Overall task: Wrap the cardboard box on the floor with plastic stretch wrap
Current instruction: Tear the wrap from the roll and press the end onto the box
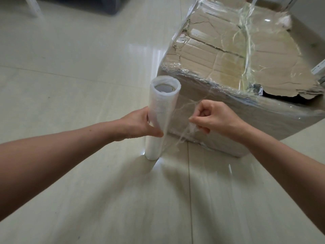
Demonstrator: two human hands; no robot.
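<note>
A worn cardboard box [228, 55] stands on the tiled floor at the upper right, its sides and torn top covered in clear film. A white roll of stretch wrap [162, 103] stands upright on the floor beside the box's near left corner. My left hand [139, 125] grips the roll around its middle. My right hand [213, 118] is curled and pinches a bunched strand of stretch film [184, 134] that runs from the roll to the box's near side.
Glossy pale floor tiles [88, 191] spread all around. A white furniture leg [33, 6] and a dark object [105, 4] sit at the top left. A white slotted bar [319, 67] shows at the right edge.
</note>
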